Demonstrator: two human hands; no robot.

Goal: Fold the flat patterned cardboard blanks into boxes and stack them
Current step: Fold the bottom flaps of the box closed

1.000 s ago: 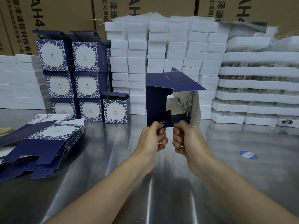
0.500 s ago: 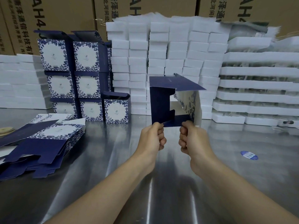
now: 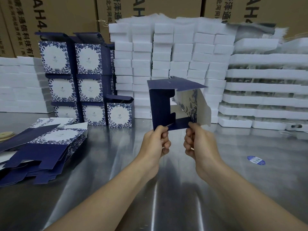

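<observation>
I hold a partly opened navy and white floral box blank (image 3: pixel 160 105) upright above the steel table. My left hand (image 3: pixel 155 140) pinches its lower left corner. My right hand (image 3: pixel 197 140) pinches the bottom flap at the lower right. The blank's top flap juts out flat and its white patterned inside shows on the right. A pile of flat blanks (image 3: pixel 40 147) lies at the left of the table. Folded boxes (image 3: pixel 73 77) are stacked in columns at the back left, with one single box (image 3: pixel 119 112) beside them.
White foam blocks (image 3: pixel 175 60) are piled high behind the blank, with more foam trays (image 3: pixel 266 90) at right and at far left. Brown shipping cartons (image 3: pixel 66 14) form the back wall. A blue sticker (image 3: pixel 255 160) lies on the steel table (image 3: pixel 166 189) at right.
The blank has opened wider between my hands, its bottom flap spreading as my hands moved slightly apart. The inside panel shows more now.
</observation>
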